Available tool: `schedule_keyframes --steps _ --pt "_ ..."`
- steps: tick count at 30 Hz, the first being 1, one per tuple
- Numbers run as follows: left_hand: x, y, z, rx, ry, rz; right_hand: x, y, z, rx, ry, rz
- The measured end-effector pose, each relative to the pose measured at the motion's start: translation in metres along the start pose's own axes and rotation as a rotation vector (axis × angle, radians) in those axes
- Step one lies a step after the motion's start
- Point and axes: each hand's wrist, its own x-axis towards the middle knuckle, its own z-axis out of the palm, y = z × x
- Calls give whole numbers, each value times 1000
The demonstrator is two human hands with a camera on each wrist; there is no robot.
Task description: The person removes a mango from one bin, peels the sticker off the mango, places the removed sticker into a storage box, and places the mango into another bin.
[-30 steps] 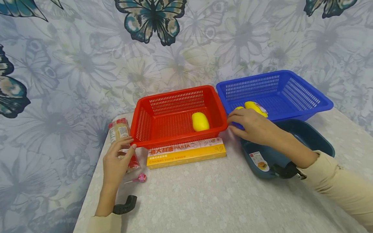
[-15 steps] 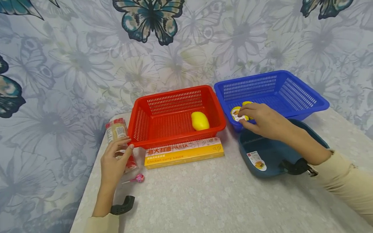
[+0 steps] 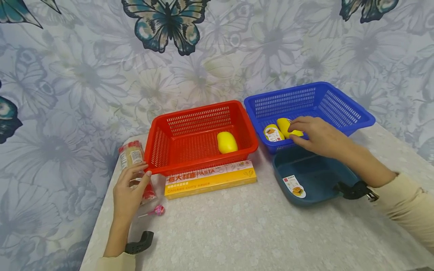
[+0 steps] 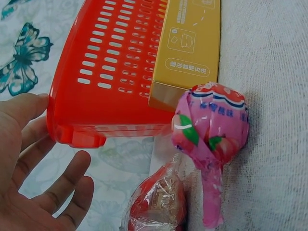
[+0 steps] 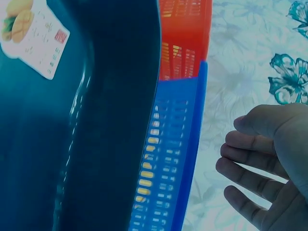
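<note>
In the head view my left hand [image 3: 127,194] holds the near left corner of the red basket [image 3: 184,148], thumb and index finger at its rim. The left wrist view shows the other fingers of this hand [image 4: 36,159] apart below the rim. A yellow mango [image 3: 226,142] lies inside the red basket. My right hand [image 3: 322,137] hovers at the front of the blue basket [image 3: 339,113], fingers loosely bent and holding nothing. Two mangoes lie there: one with a label [image 3: 273,133] and a second mango [image 3: 285,126] partly behind my fingertips.
A dark teal tub [image 3: 317,180] with a label stands below the right forearm. A yellow pasta box [image 3: 210,180] lies before the red basket. Beside my left hand are a lollipop [image 3: 159,210] and a red-ended clear packet [image 3: 132,154]. A patterned wall [image 3: 84,94] stands behind.
My right hand has moved right and back from the blue basket's left corner, uncovering the labelled mango. The left hand stays at the red basket's corner. The head view has shifted slightly.
</note>
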Motion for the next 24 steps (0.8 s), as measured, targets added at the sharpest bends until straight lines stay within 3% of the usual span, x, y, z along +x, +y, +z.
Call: schedule_keyframes --steps 16,24 --pt "-2 -1 1 25 -5 -32 -13 31 -13 -47 51 15" --pt "-1 -1 2 0 -4 -5 -23 52 -19 -88 88 7"
